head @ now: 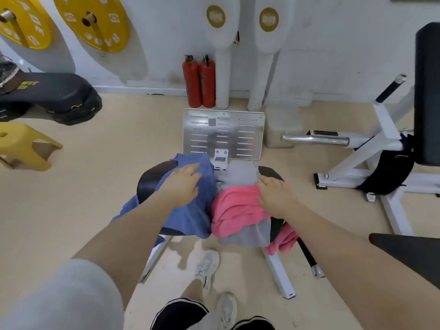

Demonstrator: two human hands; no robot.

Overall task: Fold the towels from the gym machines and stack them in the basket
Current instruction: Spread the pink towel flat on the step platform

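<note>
Three towels lie crumpled on the black padded seat of a gym machine in front of me. A blue towel covers the left half and hangs over the near edge. A pink towel lies on the right, over a grey towel that shows behind and below it. My left hand rests flat on the blue towel with straight fingers. My right hand lies flat on the pink towel, fingertips reaching the grey one. No basket is in view.
A metal footplate stands just beyond the seat, with two red fire extinguishers at the wall. A white machine frame and black pad fill the right. A yellow stool and black bench sit at the left. My feet stand below the seat.
</note>
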